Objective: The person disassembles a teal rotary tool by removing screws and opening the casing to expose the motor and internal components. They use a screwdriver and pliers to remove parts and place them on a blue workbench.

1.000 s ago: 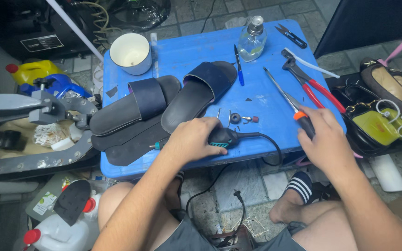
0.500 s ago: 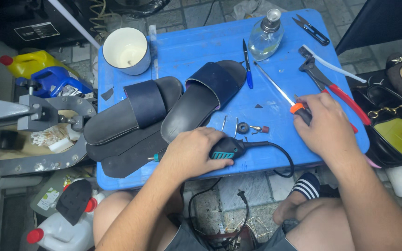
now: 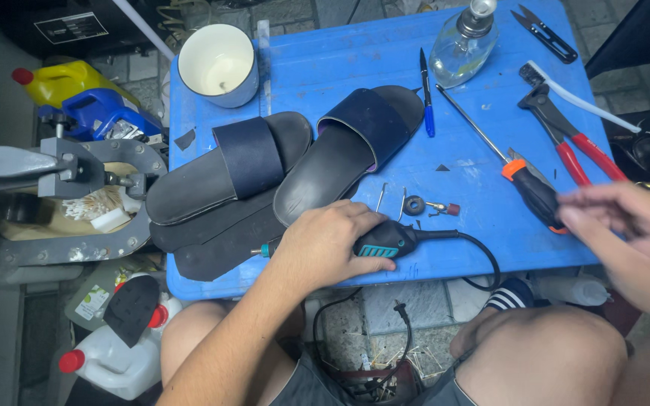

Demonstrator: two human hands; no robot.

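Blue table [image 3: 325,68] carries two dark slide sandals [image 3: 227,169] [image 3: 351,150] lying whole side by side over flat black sole sheets [image 3: 212,252]; no cutting or grinding shows on them, so I judge the work at an early stage. Left hand [image 3: 325,244] has its grip wrapped around a corded rotary tool [image 3: 385,240] at the table's front edge, tip pointing toward the sheets. Right hand [image 3: 633,233] is blurred, grip loosely spread and holding nothing, just beside the orange-and-black screwdriver [image 3: 532,188].

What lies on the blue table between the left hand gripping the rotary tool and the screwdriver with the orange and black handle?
In the head view, between the left hand and the screwdriver lie two bent metal pins, a small black ring and a red-tipped bit on the table.
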